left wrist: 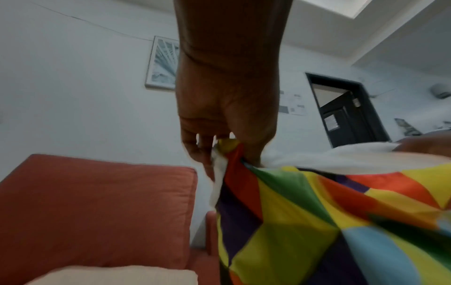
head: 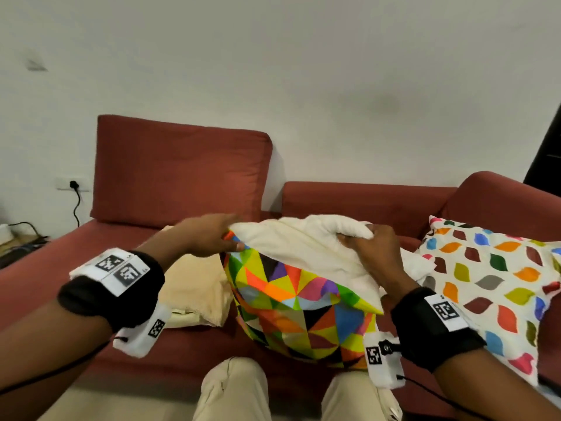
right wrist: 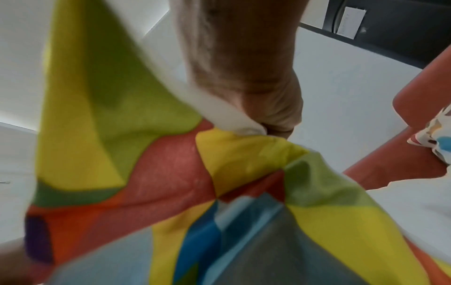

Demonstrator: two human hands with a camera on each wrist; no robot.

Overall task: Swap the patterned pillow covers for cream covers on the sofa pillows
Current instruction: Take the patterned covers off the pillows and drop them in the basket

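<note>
A pillow in a bright triangle-patterned cover (head: 299, 305) stands on the red sofa seat in front of me, with its white inner pillow (head: 303, 247) bulging out of the open top. My left hand (head: 212, 238) pinches the cover's upper left corner (left wrist: 231, 154) between thumb and fingers. My right hand (head: 368, 247) grips a fold of the white inner pillow (right wrist: 244, 127) at the upper right. A folded cream cover (head: 194, 287) lies on the seat to the left. A second pillow with a leaf-patterned cover (head: 491, 284) lies at the right.
The red sofa (head: 91, 284) has one loose back cushion (head: 182, 171) at the left and an armrest (head: 510, 202) at the right. My knees (head: 236, 390) are close against the seat's front edge. A plug and cable (head: 76, 196) hang at the left wall.
</note>
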